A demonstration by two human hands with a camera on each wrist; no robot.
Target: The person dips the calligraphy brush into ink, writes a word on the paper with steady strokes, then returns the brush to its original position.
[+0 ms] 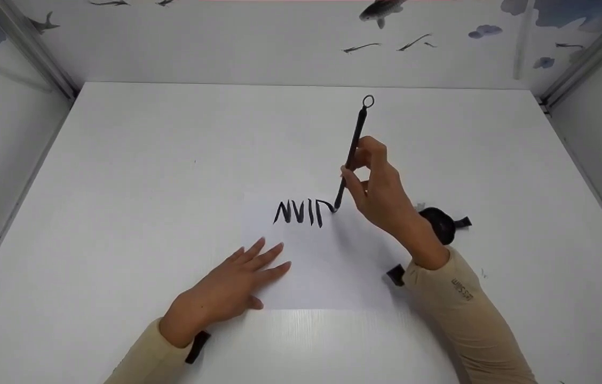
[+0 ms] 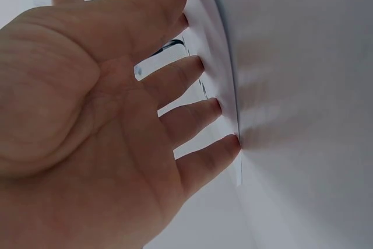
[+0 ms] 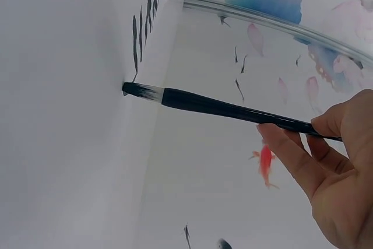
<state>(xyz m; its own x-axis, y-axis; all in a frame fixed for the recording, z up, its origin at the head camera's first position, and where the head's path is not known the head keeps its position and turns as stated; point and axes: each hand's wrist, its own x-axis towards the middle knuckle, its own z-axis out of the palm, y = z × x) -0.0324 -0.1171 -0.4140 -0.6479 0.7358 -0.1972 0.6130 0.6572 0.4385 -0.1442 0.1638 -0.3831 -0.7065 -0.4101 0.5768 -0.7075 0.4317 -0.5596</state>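
Note:
My right hand point(image 1: 386, 194) pinches a black calligraphy brush point(image 1: 355, 138) between thumb and fingers, its looped end pointing up. In the right wrist view, the dark, wet bristles point(image 3: 140, 90) touch the white paper point(image 1: 327, 272) at the end of a row of black ink strokes point(image 1: 301, 212). These strokes look like the letters N, V, I and a part-formed letter, with the tip on its curve. My left hand point(image 1: 226, 290) rests on the paper's left side, fingers spread. In the left wrist view, its fingertips point(image 2: 233, 142) press on the sheet.
A round black object point(image 1: 438, 225), partly hidden by my right wrist, lies on the white table point(image 1: 135, 186) right of the paper. Small black pieces point(image 1: 396, 274) show beside both sleeves. White panels point(image 1: 279, 50) with painted fish stand round the table.

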